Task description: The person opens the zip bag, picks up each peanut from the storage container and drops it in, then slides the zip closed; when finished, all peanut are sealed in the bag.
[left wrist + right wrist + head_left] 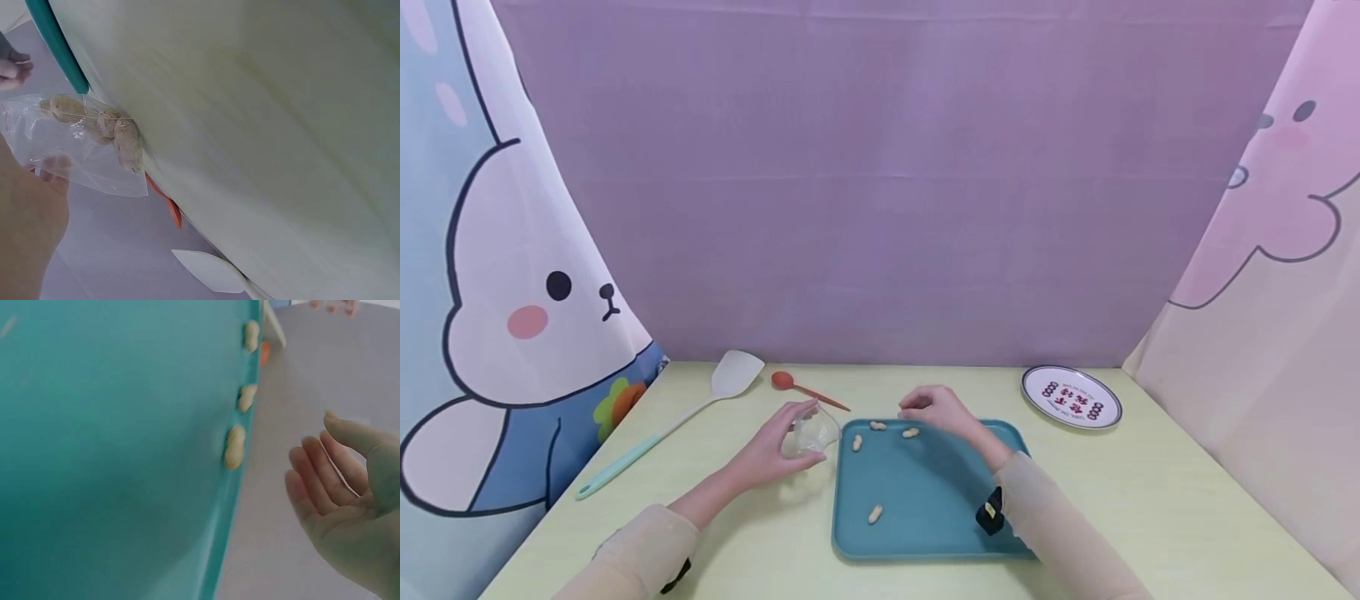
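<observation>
My left hand (769, 450) holds a clear plastic bag (814, 433) by its side, between thumb and fingers, just left of the teal tray (925, 533). Several unshelled peanuts (127, 142) lie bunched inside it, as the left wrist view shows. Over the tray's far edge hovers my right hand (942, 408), its fingers loosely bent. Seen from the right wrist, thumb and fingers stand apart around nothing. Three peanuts (235, 447) lie along the tray's far part, and a single peanut (876, 514) rests near its front left.
An orange-red spoon (783, 381) lies behind the bag. To the left is a long spatula (736, 375) with a mint-green handle. A white plate (1052, 392) with red lettering sits at the back right. A purple cloth (880, 208) hangs behind the table.
</observation>
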Available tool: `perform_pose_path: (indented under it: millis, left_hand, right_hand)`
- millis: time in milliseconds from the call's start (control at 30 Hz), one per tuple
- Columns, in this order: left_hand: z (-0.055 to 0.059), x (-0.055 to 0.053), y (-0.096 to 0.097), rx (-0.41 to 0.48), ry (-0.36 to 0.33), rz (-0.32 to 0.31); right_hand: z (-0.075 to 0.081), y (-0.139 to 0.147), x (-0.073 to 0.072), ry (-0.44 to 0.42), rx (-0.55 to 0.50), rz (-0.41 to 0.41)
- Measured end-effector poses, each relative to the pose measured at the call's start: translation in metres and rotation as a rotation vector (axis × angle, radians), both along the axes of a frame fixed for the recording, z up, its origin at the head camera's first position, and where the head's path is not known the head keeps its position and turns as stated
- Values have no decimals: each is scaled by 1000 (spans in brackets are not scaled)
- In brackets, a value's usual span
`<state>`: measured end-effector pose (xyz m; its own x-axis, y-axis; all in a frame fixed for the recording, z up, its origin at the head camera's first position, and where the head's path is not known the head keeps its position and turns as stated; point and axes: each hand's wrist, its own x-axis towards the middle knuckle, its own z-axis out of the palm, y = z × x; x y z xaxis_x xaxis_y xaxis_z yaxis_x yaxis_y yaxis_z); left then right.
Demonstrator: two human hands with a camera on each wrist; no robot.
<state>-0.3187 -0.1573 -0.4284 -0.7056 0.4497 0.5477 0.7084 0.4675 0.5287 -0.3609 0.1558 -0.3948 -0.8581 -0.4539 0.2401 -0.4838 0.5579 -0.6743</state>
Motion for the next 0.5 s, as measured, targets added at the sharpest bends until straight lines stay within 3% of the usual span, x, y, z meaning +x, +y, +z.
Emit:
perform_pose_path:
  millis: [200,500]
  left_hand:
    - [-3,-1,-1,14,4,-11]
    - [-1,-1,-1,-3,7,9]
  right_hand:
    - [-12,11,-5,-102,90,-10]
    - [-19,17,-9,-160,128,-41]
